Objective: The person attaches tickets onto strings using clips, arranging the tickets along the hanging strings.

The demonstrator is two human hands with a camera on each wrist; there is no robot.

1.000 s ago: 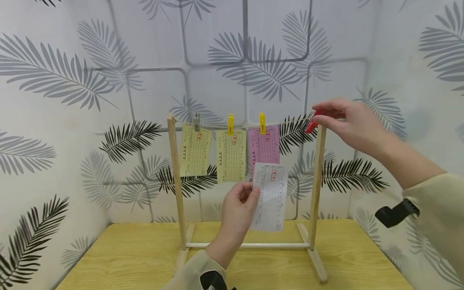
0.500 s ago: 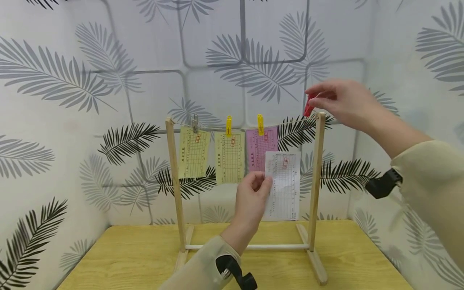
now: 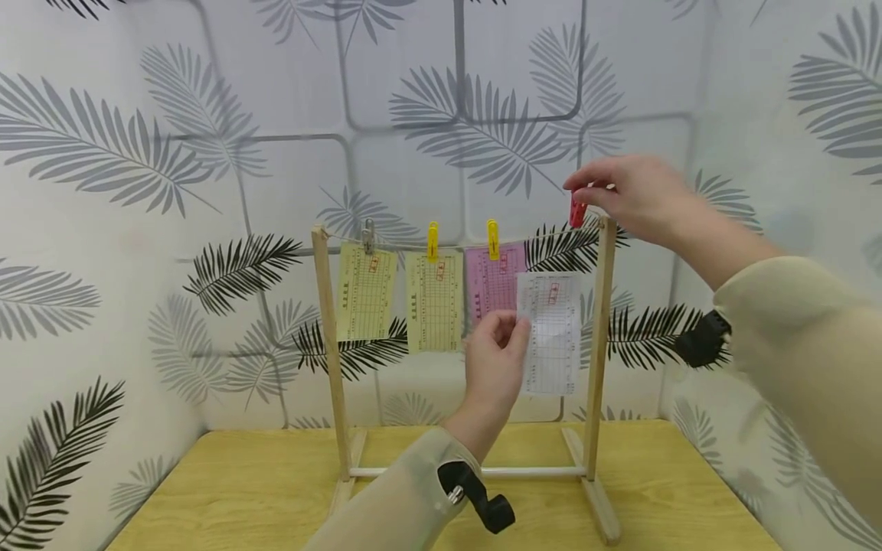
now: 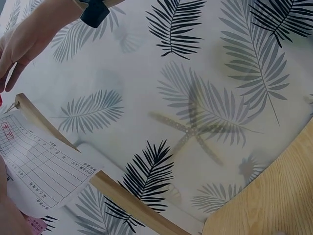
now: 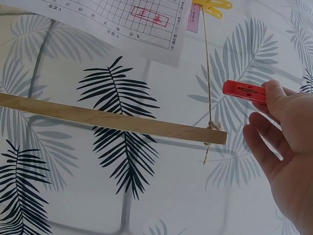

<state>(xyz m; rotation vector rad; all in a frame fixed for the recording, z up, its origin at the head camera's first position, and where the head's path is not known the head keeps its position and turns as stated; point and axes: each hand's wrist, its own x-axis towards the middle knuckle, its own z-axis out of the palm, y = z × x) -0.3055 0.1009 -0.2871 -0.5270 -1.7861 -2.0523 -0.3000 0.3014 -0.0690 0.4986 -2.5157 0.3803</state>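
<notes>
My left hand (image 3: 494,363) pinches the left edge of a white printed receipt sheet (image 3: 553,337), held upright below the string and overlapping the pink sheet (image 3: 494,279). Between thumb and fingers of my right hand (image 3: 637,191) is a red clothespin (image 3: 577,210), near the string's right end. In the right wrist view the clothespin (image 5: 244,91) lies beside the string (image 5: 209,68), apart from it. Two yellow sheets (image 3: 434,306) hang further left, one under a grey clothespin (image 3: 368,236), the other under a yellow clothespin (image 3: 432,241). Another yellow clothespin (image 3: 492,239) holds the pink sheet.
The string is tied between the left post (image 3: 331,360) and right post (image 3: 599,352) of a wooden stand. A white crossbar (image 3: 534,472) joins its feet on the wood-grain table (image 3: 227,490). Leaf-patterned wall covering (image 3: 406,176) surrounds the table.
The white sheet has moved right and up with my left hand. My right hand has lifted the red clothespin off the string's right end and shifted it left.
</notes>
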